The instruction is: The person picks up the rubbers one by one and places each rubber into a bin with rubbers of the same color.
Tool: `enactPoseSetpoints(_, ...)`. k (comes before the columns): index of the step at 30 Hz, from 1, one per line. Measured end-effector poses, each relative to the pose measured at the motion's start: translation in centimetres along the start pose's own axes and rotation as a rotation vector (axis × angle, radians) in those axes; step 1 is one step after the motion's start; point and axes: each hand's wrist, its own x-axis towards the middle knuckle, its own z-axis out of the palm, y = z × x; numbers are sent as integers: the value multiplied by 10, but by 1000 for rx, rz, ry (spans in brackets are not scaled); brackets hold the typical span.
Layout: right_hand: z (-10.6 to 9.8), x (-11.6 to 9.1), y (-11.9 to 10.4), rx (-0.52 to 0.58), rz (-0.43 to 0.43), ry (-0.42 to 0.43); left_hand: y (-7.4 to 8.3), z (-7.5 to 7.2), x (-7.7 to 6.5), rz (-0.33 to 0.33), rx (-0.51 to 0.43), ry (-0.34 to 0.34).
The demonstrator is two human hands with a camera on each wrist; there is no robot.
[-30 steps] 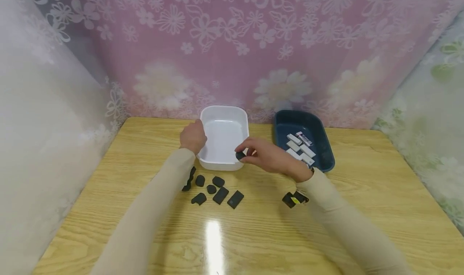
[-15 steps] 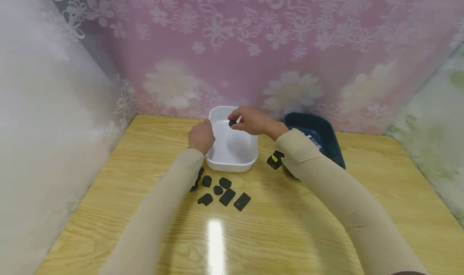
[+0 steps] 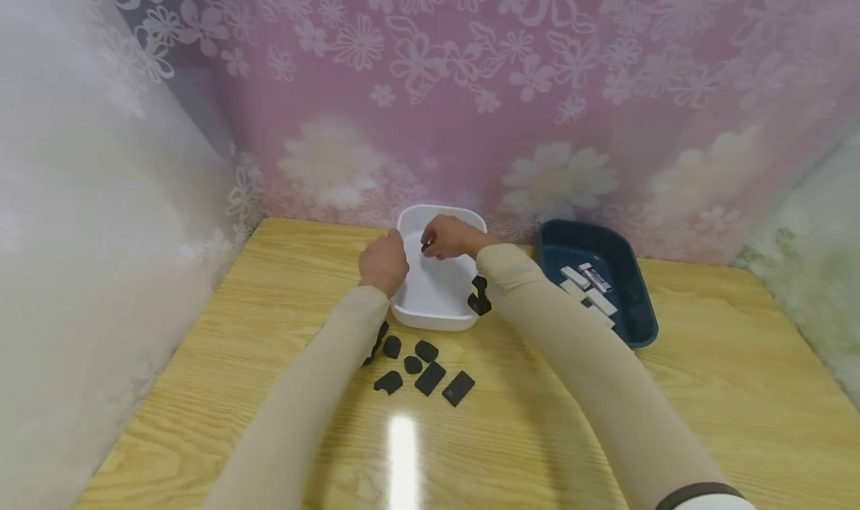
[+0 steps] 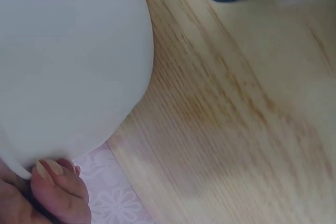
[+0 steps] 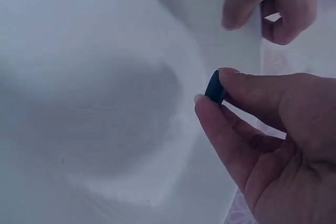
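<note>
My left hand (image 3: 384, 262) grips the left rim of a white plastic basin (image 3: 430, 321). In the left wrist view its fingers (image 4: 62, 192) curl over the rim. Over the inside of the basin is my right hand (image 3: 452, 237), pinching a small dark piece (image 5: 214, 88) between thumb and fingertips. The right wrist view shows this piece as short and rounded, held above the basin's pale floor. What kind of thing it is cannot be made out.
Several black pieces, some rectangular (image 3: 459, 388) and some rounded or notched (image 3: 388, 382), lie on the wooden table (image 3: 537, 450) before the basin. To the right stands a dark blue basin (image 3: 646, 323) holding several small white blocks (image 3: 600, 302). A floral curtain (image 3: 430, 122) hangs behind.
My right hand has moved from the white basin's front right rim to over its inside, carrying the dark piece, and is now lower. The left hand keeps its grip; the view shifts slightly.
</note>
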Motion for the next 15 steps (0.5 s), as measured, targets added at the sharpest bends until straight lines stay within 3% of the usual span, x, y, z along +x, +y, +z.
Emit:
enactPoseSetpoints(5, 3, 7, 6, -22, 74, -30, 1, 2, -1, -1, 6, -14)
enactPoseSetpoints(15, 12, 10, 5, -52, 131, -152, 1, 1, 2, -33, 18, -29)
